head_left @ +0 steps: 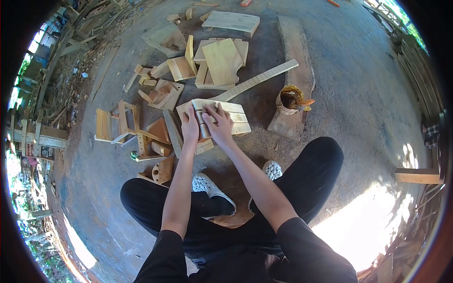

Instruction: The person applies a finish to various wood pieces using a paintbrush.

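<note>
The left hand [190, 128] and right hand [219, 125] lie unclenched on a pale, boxy, slatted wooden piece [239, 118]. Apparently they're aligning it, which calls for even pressure.

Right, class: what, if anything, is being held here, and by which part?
The left hand and right hand lie on the slatted wooden piece, toward its left side; whether either grips it cannot be told.

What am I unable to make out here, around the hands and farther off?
- Head view: the underside of the wooden piece under the hands, hidden by its own top.
- Head view: the near end of the long wooden strip, hidden behind that piece.
- Head view: the right hand's fingertips, blurred.
- Head view: the bucket's bottom, lost in shadow.
- Head view: the red object, too small at the top edge.
</note>
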